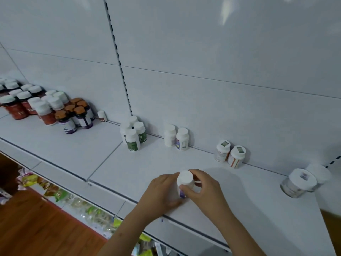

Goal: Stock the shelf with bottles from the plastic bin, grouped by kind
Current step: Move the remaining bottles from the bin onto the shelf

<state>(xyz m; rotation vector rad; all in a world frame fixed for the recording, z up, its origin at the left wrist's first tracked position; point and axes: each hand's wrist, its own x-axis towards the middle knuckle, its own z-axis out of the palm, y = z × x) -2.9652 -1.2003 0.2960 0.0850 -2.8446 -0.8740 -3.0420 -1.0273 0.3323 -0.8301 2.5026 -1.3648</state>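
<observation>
At the shelf's (73,156) front edge, six o'clock, your left hand (162,191) and right hand (201,189) clasp a white bottle (185,182); likely light, rigid, smooth — grip its sides.

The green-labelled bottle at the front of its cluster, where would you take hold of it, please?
Grip the green-labelled bottle round its white cap, coming from above and the shelf's front edge. It stands upright at the front of its cluster, its front and cap free, while the other green-labelled bottles crowd its back and sides.
</observation>
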